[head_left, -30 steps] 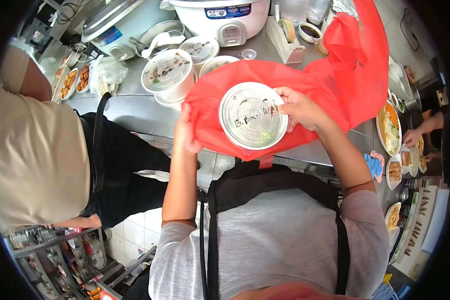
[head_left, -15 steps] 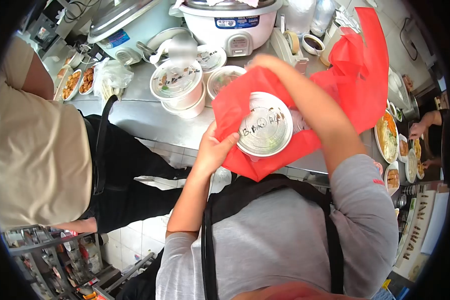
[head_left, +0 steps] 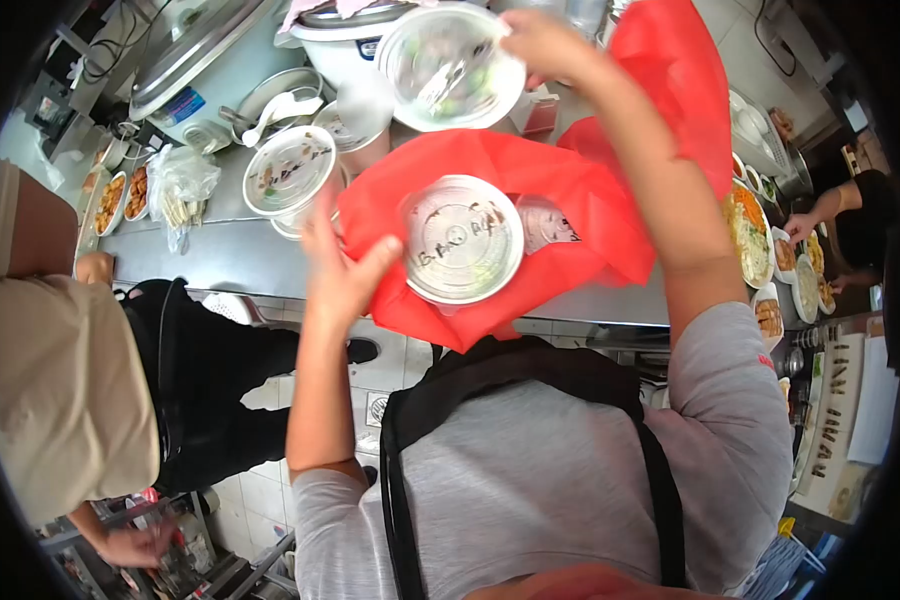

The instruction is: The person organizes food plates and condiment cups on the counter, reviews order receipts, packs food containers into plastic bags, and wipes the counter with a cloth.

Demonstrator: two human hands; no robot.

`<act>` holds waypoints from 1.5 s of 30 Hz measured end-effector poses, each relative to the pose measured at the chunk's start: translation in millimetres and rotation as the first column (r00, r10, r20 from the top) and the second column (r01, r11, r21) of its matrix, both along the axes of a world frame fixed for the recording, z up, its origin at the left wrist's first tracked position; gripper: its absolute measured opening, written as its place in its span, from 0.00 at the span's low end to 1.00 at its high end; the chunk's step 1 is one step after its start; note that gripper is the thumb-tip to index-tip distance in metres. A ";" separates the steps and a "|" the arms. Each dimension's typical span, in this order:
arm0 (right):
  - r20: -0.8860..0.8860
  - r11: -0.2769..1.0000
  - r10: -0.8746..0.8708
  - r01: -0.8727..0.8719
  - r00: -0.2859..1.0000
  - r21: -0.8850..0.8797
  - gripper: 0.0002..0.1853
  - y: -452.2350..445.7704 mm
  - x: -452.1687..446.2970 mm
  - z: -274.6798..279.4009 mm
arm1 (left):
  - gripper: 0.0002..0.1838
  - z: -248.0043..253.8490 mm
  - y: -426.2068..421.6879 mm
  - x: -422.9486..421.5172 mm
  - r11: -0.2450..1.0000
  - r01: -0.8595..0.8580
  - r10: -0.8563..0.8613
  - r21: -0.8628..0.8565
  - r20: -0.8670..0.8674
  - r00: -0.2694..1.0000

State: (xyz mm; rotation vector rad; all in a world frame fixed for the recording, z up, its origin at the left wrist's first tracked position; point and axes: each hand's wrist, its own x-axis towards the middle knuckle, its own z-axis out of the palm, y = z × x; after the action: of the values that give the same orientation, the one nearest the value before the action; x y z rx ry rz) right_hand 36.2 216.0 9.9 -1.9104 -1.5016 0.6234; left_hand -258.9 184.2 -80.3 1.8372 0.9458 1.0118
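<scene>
My right hand (head_left: 548,47) grips the rim of a lidded plastic bowl (head_left: 450,68), raised above the counter; green bits show through its clear lid. Below it a red bag (head_left: 390,190) lies spread open. Inside the bag sits another lidded bowl (head_left: 465,240) with handwriting on the lid, and part of a further container (head_left: 547,222) shows to its right. At the bag's left edge is my left hand (head_left: 342,270), thumb stretched away from its slightly blurred fingers, with nothing held. Further left, a marked lidded bowl (head_left: 288,170) rests on top of another container.
Rice cookers (head_left: 195,60) line the back of the steel counter (head_left: 220,262). A white ladle (head_left: 280,112) lies in a metal pot. Clear plastic bags (head_left: 182,185) and food trays (head_left: 112,203) stand left. A person (head_left: 60,360) stands at my left; another's hand (head_left: 798,226) is among dishes at right.
My right hand has come up from the bag's far side and now holds a lidded bowl in the air. My left hand has let go of the bag and bowl edge and shifted left.
</scene>
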 end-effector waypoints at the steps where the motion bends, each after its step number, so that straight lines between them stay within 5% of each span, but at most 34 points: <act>1: 0.059 0.990 -0.009 0.001 0.998 0.141 0.13 -19.3 4.3 19.7 | 0.42 15.8 3.9 7.5 0.925 -0.167 0.243 0.342 -0.195 0.950; 2: 0.139 0.995 -0.099 0.095 0.985 0.036 0.12 -41.0 1.5 53.0 | 0.44 33.4 8.4 19.8 0.865 -0.102 0.252 0.491 -0.249 0.935; 3: 0.106 0.993 -0.060 0.049 0.993 0.109 0.10 -54.3 17.6 61.1 | 0.47 48.1 14.3 33.5 0.782 -0.027 0.269 0.623 -0.298 0.916; 4: 0.088 0.962 0.047 -0.069 0.995 0.263 0.09 -74.1 24.8 68.7 | 0.47 56.9 15.6 51.0 0.760 0.157 0.178 0.631 -0.433 0.884; 5: 0.066 0.980 -0.044 0.030 0.997 0.195 0.10 -101.8 6.7 90.0 | 0.48 63.2 12.5 72.6 0.719 0.334 0.097 0.610 -0.563 0.820; 8: -0.080 0.972 0.201 -0.189 0.976 0.139 0.12 -131.1 29.8 87.3 | 0.48 29.0 38.1 137.7 0.476 0.660 -0.019 0.581 -0.743 0.669; 10: -0.056 0.951 0.302 -0.296 0.952 0.090 0.13 -143.2 37.5 72.5 | 0.34 9.1 62.0 174.9 0.493 0.687 -0.215 0.534 -0.690 0.691; 13: 0.236 0.962 0.265 -0.273 0.935 -0.002 0.11 -154.4 17.0 58.1 | 0.26 21.4 83.5 216.9 0.671 0.741 -0.582 0.001 -0.619 0.528; 15: 0.405 0.962 0.238 -0.271 0.883 0.024 0.10 -151.1 12.5 36.6 | 0.16 54.1 64.2 224.9 0.616 0.788 -0.482 -0.004 -0.793 0.373; 16: 0.517 0.942 0.235 -0.325 0.823 0.089 0.10 -148.5 11.5 26.0 | 0.15 58.5 62.6 228.3 0.598 0.800 -0.471 0.053 -0.785 0.403; 19: 0.709 0.974 0.216 -0.193 0.671 -0.114 0.09 -143.4 -2.8 21.8 | 0.10 63.1 62.5 239.9 0.503 0.824 -0.496 0.262 -0.693 0.524; 23: 0.845 0.906 0.390 -0.315 0.366 -0.282 0.11 -115.7 -4.5 5.0 | 0.09 74.8 43.6 249.2 0.394 0.824 -0.518 0.408 -0.642 0.566; 24: 0.827 0.875 0.471 -0.280 0.307 -0.394 0.12 -110.1 -12.6 5.7 | 0.10 86.4 34.2 251.6 0.506 0.791 -0.480 0.343 -0.650 0.589; 28: 0.673 0.826 0.541 -0.167 0.505 -0.539 0.15 -85.3 -35.6 -15.4 | 0.12 104.2 22.4 251.5 0.357 0.707 -0.449 0.610 -0.552 0.703; 31: 0.310 0.485 0.825 -0.309 0.473 -0.818 0.17 -63.7 -13.7 -23.6 | 0.15 105.3 22.8 241.8 0.494 0.691 -0.415 0.528 -0.555 0.721; 32: 0.258 0.468 0.819 -0.336 0.512 -0.818 0.21 -53.0 3.5 -49.2 | 0.16 105.6 29.5 234.0 0.550 0.696 -0.416 0.461 -0.572 0.707; 34: 0.376 0.589 0.781 -0.387 0.500 -0.710 0.21 -52.0 23.9 -68.2 | 0.19 109.3 54.6 208.8 0.657 0.679 -0.414 0.327 -0.596 0.688; 37: 0.473 0.698 0.709 -0.425 0.523 -0.576 0.22 -53.6 40.2 -72.9 | 0.29 86.7 135.8 141.1 0.832 0.421 -0.165 0.362 -0.563 0.810; 39: 0.470 0.721 0.684 -0.415 0.558 -0.555 0.22 -55.8 41.2 -65.8 | 0.32 77.9 167.6 73.6 0.926 0.188 0.116 0.327 -0.722 0.682; 41: 0.473 0.727 0.677 -0.412 0.564 -0.549 0.22 -55.8 36.7 -64.3 | 0.33 45.4 182.2 12.6 0.874 0.064 0.390 0.482 -0.773 0.500; 43: 0.462 0.730 0.675 -0.433 0.575 -0.528 0.22 -58.4 25.0 -59.1 | 0.34 12.8 202.7 -30.6 0.961 -0.199 0.247 0.192 -0.919 0.307; 45: 0.430 0.744 0.662 -0.472 0.614 -0.473 0.22 -62.3 9.3 -44.1 | 0.31 14.4 165.3 -41.1 0.910 -0.411 0.156 -0.054 -0.874 0.461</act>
State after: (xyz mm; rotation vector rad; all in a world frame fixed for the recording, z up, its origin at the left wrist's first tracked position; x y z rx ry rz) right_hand 45.5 153.7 -34.1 -1.9222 -2.6309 0.6030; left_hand -300.0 349.5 -65.9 1.9621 1.9471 0.0025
